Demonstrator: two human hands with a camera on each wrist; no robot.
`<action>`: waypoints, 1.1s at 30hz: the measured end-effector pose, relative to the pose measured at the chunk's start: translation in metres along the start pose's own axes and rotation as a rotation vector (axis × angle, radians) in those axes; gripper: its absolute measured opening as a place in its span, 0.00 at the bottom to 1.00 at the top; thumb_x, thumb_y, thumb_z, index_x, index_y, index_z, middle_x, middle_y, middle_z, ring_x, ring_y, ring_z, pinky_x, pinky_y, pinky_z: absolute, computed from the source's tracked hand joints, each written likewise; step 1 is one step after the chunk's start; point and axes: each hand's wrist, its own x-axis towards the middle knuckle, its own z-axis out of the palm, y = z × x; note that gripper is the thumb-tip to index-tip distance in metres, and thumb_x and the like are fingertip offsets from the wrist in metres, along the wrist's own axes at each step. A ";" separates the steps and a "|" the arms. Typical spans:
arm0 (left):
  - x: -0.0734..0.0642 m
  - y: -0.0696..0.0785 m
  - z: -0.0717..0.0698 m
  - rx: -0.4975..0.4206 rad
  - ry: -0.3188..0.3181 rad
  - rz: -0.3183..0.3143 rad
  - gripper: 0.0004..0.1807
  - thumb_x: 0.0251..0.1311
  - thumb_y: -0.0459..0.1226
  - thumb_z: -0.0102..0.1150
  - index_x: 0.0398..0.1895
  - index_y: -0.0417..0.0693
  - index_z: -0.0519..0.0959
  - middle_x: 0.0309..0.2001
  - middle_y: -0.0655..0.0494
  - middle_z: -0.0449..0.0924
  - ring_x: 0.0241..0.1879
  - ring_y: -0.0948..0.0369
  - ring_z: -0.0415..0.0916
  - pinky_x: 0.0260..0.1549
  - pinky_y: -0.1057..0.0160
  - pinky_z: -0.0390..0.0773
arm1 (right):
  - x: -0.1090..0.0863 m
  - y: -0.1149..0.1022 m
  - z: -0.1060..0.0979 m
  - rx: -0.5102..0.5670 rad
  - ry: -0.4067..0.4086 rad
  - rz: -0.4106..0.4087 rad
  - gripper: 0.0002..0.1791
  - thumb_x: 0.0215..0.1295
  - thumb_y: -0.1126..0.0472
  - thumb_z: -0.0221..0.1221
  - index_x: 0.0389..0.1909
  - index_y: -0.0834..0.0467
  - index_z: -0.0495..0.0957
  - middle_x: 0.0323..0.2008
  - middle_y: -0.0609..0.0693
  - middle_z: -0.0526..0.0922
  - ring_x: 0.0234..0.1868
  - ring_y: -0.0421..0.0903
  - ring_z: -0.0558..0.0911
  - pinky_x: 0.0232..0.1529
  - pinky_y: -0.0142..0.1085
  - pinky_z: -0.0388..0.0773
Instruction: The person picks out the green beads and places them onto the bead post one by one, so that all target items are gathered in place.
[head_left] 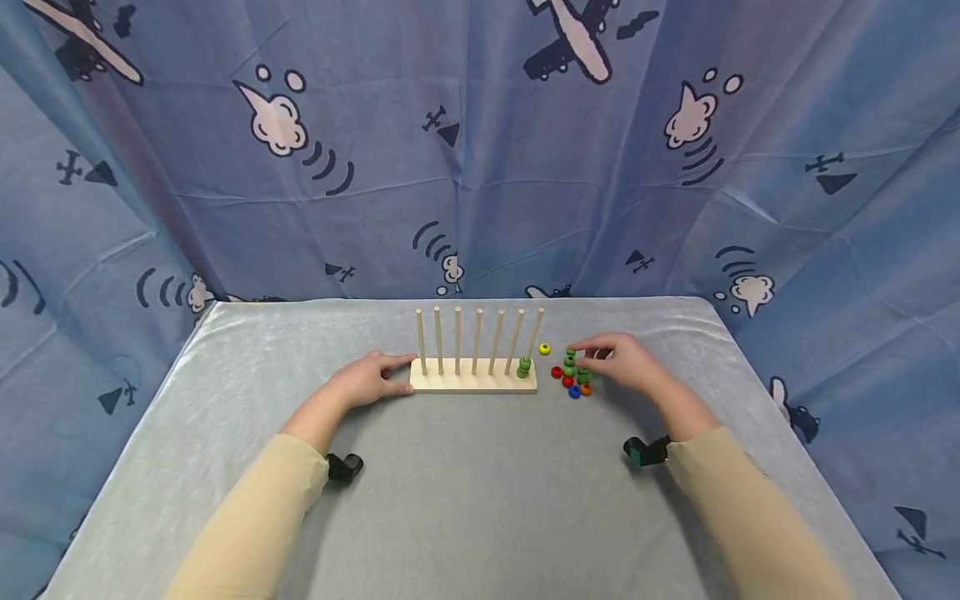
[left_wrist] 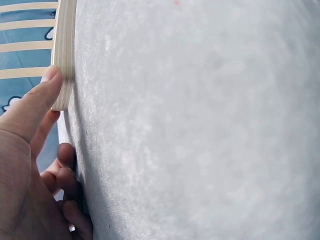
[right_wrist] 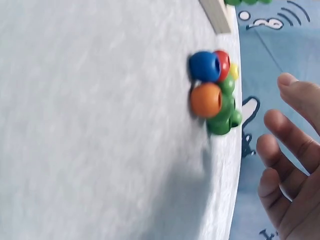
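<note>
A light wooden stand (head_left: 472, 383) with a row of upright pegs (head_left: 477, 342) sits across the table. A short stack of green beads (head_left: 523, 367) is on its rightmost peg. My left hand (head_left: 363, 380) holds the stand's left end, with the thumb (left_wrist: 37, 102) on the front edge and the index finger at the end behind it. My right hand (head_left: 621, 360) hovers over a cluster of loose beads, its fingers loosely bent and apart with nothing between them. Below it lie a blue bead (right_wrist: 204, 66), an orange bead (right_wrist: 205, 100) and several green beads (right_wrist: 220, 122).
Two red beads (head_left: 557, 372) lie on the cluster's left side, nearest the stand. A yellow bead (head_left: 544, 349) sits apart behind them. A grey cloth covers the table (head_left: 480, 492); a blue patterned curtain (head_left: 390, 167) hangs behind its far edge.
</note>
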 end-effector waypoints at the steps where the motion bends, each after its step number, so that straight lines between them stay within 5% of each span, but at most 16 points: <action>1: 0.000 0.000 0.000 0.001 0.000 0.000 0.37 0.60 0.55 0.66 0.73 0.66 0.68 0.42 0.51 0.70 0.38 0.56 0.69 0.45 0.51 0.69 | -0.001 0.003 0.000 0.005 0.005 0.004 0.18 0.66 0.57 0.65 0.55 0.59 0.84 0.37 0.51 0.83 0.41 0.50 0.78 0.37 0.41 0.74; 12: 0.002 -0.003 0.001 0.004 0.002 0.000 0.37 0.59 0.56 0.66 0.73 0.67 0.68 0.45 0.50 0.71 0.41 0.55 0.70 0.49 0.48 0.70 | -0.003 0.026 0.001 -0.030 -0.013 -0.020 0.17 0.64 0.59 0.66 0.53 0.59 0.84 0.36 0.49 0.83 0.40 0.47 0.79 0.40 0.42 0.75; 33: 0.000 -0.001 0.000 -0.002 0.006 -0.001 0.37 0.59 0.55 0.66 0.73 0.67 0.68 0.45 0.51 0.71 0.40 0.55 0.70 0.49 0.49 0.70 | 0.004 0.034 0.005 -0.048 -0.120 0.043 0.16 0.65 0.63 0.63 0.53 0.59 0.84 0.41 0.53 0.82 0.40 0.46 0.77 0.42 0.42 0.74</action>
